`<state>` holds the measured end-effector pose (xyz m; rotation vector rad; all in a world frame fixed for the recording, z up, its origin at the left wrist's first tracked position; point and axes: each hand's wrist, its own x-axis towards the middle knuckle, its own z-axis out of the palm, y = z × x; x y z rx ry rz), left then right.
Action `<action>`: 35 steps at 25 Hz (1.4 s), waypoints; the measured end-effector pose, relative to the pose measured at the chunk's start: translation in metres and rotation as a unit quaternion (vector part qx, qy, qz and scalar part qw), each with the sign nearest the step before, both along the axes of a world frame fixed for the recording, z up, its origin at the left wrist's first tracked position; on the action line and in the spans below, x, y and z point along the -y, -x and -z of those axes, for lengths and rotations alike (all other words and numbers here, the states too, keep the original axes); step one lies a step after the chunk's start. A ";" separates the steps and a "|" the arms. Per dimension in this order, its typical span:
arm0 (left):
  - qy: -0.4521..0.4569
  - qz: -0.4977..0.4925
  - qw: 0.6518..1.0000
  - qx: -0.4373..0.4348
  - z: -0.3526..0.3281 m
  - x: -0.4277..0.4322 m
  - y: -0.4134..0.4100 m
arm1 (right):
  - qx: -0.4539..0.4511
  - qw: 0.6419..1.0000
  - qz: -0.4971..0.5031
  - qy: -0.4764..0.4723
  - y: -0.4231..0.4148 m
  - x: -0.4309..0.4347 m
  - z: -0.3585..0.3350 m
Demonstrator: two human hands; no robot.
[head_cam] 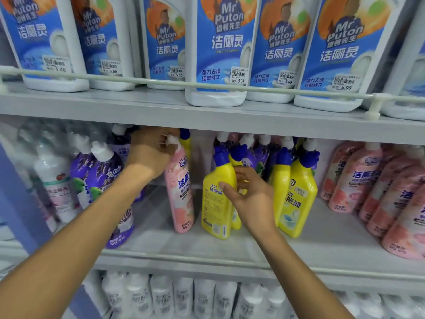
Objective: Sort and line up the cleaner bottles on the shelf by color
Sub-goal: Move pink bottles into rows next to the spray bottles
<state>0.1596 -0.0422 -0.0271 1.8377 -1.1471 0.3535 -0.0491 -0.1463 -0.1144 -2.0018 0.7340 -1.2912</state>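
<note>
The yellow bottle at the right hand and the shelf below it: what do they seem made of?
The yellow bottle: likely plastic, opaque, glossy; soft highlights on its moulded shoulder. The shelf: probably painted metal, flat grey, matt sheen; I cannot be sure.

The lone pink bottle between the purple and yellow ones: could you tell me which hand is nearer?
Left. The left hand grips the lone pink bottle by its cap; the right hand holds the yellow bottle beside it.

Mid-shelf: pink bottle (pixel 181 199) standing, white cap; yellow bottle (pixel 213 208) just right, blue cap, leaning slightly; purple bottles (pixel 103 173) left
</note>
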 end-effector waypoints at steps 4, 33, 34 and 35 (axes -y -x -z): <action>0.000 0.059 0.991 -0.119 0.011 -0.026 0.000 | -0.010 1.000 -0.012 0.014 -0.029 0.002 0.007; 0.041 0.036 0.975 -0.213 0.096 -0.084 0.028 | -0.005 0.994 0.113 0.008 -0.013 0.015 0.061; 0.037 0.031 0.977 -0.209 0.097 -0.084 0.029 | -0.006 0.996 0.091 -0.006 -0.017 0.017 0.059; 0.032 0.029 0.977 -0.209 0.098 -0.085 0.029 | -0.014 0.997 0.067 -0.025 -0.020 0.019 0.056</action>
